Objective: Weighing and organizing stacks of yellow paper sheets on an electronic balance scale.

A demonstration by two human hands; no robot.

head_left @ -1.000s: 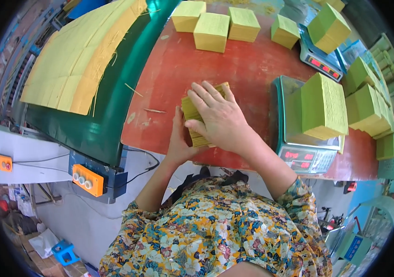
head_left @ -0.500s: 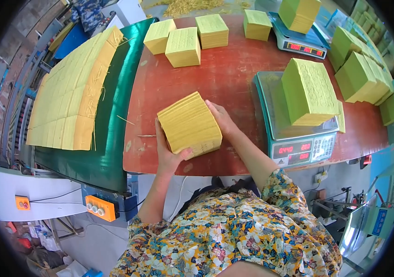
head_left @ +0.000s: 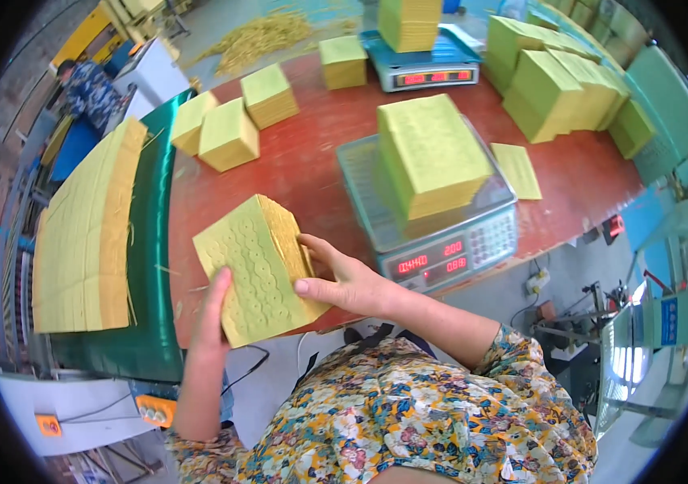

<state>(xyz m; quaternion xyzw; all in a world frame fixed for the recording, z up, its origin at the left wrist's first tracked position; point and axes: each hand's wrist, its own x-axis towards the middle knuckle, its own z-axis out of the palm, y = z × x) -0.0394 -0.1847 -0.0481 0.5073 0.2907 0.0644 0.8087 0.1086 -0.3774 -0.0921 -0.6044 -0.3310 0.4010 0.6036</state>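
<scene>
Between my two hands is a thick block of yellow paper (head_left: 249, 278), tilted, with rows of punched curved marks on the face turned up to me. My left hand (head_left: 213, 310) presses along its left side, fingers mostly hidden. On the right side, my right hand (head_left: 350, 282) grips the edge with thumb on the near part and fingers farther up. The block is over the near edge of the red table (head_left: 320, 173). To the right, a digital scale (head_left: 450, 264) with a lit red display carries another yellow paper block (head_left: 439, 149).
A second scale (head_left: 433, 78) holds a block at the back. Three blocks (head_left: 229, 137) stand far left, another (head_left: 342, 63) farther back. Paper stacks (head_left: 542, 97) line the far right; a thin piece (head_left: 517, 171) lies by the scale. Left is a green belt (head_left: 150, 266) bearing a long paper slab (head_left: 78, 242).
The block has been turned in my hands, so its punched face now shows instead of the layered side. My right hand has shifted nearer to me along it. The view has swung.
</scene>
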